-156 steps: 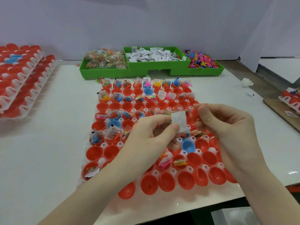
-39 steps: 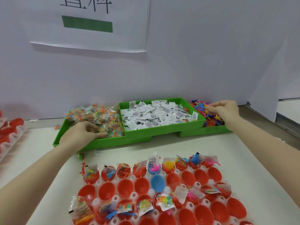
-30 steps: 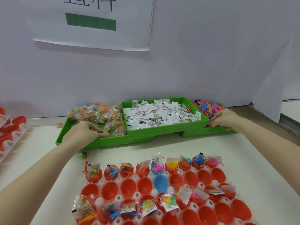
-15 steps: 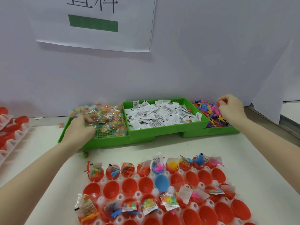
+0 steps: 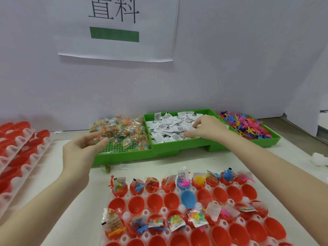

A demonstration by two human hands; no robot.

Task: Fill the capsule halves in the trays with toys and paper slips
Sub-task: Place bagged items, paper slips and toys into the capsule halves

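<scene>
White paper slips [image 5: 168, 129] are pinched by the right hand [image 5: 204, 127]; only one should be lifted, while the left hand [image 5: 83, 148] is held loose, empty.

Wall sheet [image 5: 117, 27]: large black characters "置料", top cut off by frame edge; green bar printed beneath
Paper slips [image 5: 170, 127]: small black print seen, unreadable

Left hand [image 5: 83, 148]: bare, no glove, no ring visible.
Right hand [image 5: 206, 128]: bare, no glove, no ring visible.
Left forearm [image 5: 46, 201]: uncovered to frame edge, no sleeve, no watch or band.
Right forearm [image 5: 276, 173]: uncovered to frame edge, no sleeve, no watch or band.
</scene>
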